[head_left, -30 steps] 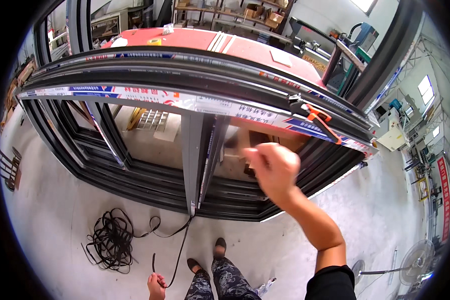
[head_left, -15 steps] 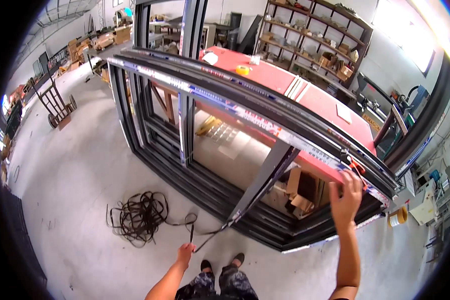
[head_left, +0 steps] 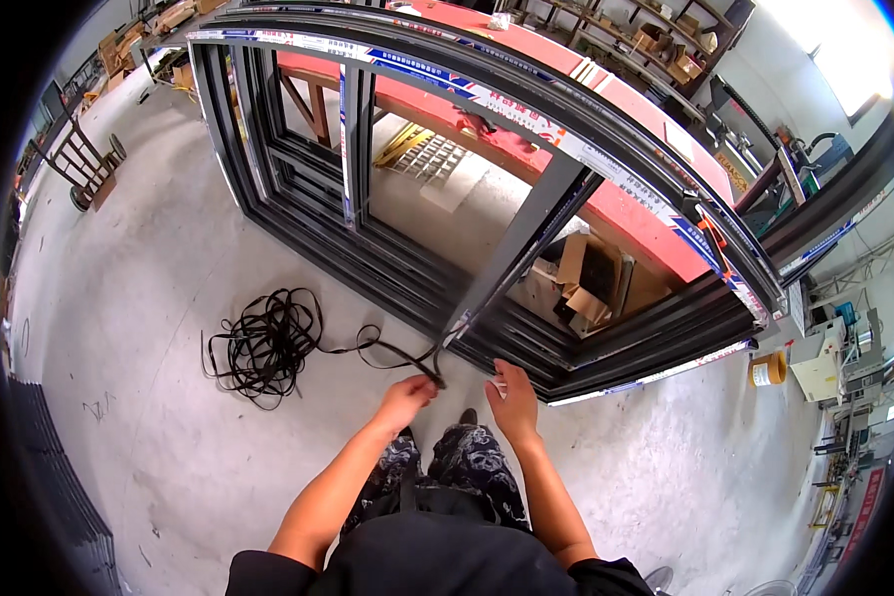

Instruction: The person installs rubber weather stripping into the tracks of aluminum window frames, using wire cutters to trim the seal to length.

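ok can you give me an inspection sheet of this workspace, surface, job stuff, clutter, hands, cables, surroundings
surface: grey floor, marked in places; red-topped table behind the frame
job's things: large dark window-style frame standing upright; black strap in a loose heap on the floor, a run of it leading to the frame's foot
clutter: open cardboard box, seen through the frame
hands: left hand pinches the strap near the frame; right hand partly open, no object seen in it
cables: nothing seen for certain
surroundings: hand truck at far left; yellow-brown tub at right
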### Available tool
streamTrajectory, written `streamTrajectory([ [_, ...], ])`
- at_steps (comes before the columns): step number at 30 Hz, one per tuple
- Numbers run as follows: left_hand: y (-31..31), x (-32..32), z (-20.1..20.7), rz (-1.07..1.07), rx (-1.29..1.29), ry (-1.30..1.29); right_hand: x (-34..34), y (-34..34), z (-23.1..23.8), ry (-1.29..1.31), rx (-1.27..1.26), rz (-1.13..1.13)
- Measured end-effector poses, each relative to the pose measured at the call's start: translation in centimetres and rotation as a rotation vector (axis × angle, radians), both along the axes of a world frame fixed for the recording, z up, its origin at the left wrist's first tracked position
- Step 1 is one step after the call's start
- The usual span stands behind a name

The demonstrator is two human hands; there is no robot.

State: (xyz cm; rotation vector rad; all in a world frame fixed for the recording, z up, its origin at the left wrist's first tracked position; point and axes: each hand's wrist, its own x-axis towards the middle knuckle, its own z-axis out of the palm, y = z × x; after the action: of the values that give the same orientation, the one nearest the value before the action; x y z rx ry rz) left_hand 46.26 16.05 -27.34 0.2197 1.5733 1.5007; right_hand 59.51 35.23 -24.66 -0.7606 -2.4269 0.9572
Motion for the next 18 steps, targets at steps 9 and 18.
streamTrajectory([
  [9, 0.6, 0.7, 5.5, 0.209, 0.848, -0.813, 4.4, 5.0, 1.9, -0.129, -0.148, -0.102],
  [18, 5.8, 4.6, 14.7, 0.333, 1.105, -0.772, 10.8, 11.0, 0.5, -0.025, -0.113, -0.161],
])
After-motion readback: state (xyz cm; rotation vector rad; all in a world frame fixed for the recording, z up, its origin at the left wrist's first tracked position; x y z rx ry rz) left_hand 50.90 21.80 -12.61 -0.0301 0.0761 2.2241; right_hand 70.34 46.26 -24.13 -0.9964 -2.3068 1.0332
